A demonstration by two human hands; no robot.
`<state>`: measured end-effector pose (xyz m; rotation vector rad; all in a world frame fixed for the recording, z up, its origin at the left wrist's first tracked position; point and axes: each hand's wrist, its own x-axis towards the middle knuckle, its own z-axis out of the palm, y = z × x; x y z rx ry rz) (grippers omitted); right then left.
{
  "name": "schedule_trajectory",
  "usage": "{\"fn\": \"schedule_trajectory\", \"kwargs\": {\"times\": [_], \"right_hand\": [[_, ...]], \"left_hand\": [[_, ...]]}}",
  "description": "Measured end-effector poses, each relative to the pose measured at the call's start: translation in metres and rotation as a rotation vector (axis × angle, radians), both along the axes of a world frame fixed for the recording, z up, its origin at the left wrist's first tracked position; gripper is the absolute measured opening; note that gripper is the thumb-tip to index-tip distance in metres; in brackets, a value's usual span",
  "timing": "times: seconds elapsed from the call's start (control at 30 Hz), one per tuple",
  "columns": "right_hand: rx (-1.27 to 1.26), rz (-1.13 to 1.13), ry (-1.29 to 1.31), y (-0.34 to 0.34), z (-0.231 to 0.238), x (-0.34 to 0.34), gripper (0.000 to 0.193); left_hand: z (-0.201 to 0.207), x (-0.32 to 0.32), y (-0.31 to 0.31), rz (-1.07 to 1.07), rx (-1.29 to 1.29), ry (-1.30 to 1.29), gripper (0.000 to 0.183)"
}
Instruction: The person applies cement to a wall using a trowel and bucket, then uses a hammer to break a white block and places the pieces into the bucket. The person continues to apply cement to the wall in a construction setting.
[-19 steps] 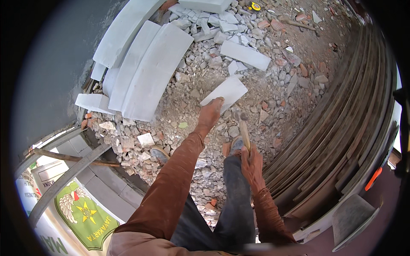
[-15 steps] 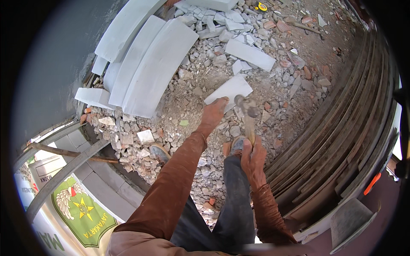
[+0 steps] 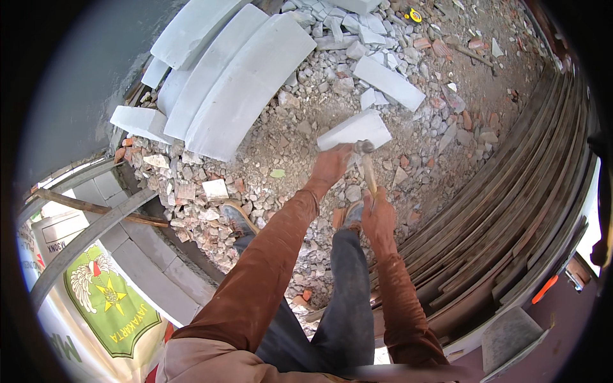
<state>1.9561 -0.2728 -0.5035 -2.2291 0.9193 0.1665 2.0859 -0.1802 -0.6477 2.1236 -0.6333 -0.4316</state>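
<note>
holding hammer [image 3: 368, 169], left hand [image 3: 330, 165] on pale block [image 3: 357, 127]

A building site — broken rubble [image 3: 191, 207] litters the ground [image 3: 263, 148]. Pale blocks [image 3: 255, 89] lie far left; long boards [image 3: 495, 207] line the right.

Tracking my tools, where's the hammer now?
In the head view, the hammer is right of centre in the right hand, its head by the left hand and white block.

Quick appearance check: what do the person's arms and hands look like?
Both arms wear long, creased reddish-brown sleeves. Paler, pinkish-beige fabric shows at the left shoulder. The left hand and right hand wear no gloves.
</note>
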Motion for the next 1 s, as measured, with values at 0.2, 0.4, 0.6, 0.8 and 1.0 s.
{"fn": "schedule_trajectory", "kwargs": {"times": [0.2,0.4,0.6,0.8,1.0], "right_hand": [[0.047,-0.023,-0.072,0.0,-0.011,0.0,0.027],[0.098,-0.005,-0.121,0.0,-0.015,0.002,0.031],[0.049,0.016,0.001,-0.003,-0.022,-0.002,0.029],[0.046,0.037,-0.054,-0.009,-0.029,-0.006,0.03],[0.011,0.085,-0.045,-0.012,-0.039,-0.006,0.033]], "left_hand": [[-0.009,0.004,0.005,-0.02,-0.059,-0.033,0.02],[-0.014,0.006,0.007,-0.034,-0.034,-0.018,0.019],[-0.015,0.004,0.008,-0.01,-0.087,-0.005,0.02],[-0.013,0.003,0.005,0.005,-0.041,-0.01,0.024],[-0.018,-0.001,0.007,0.05,-0.035,0.004,0.022]]}}
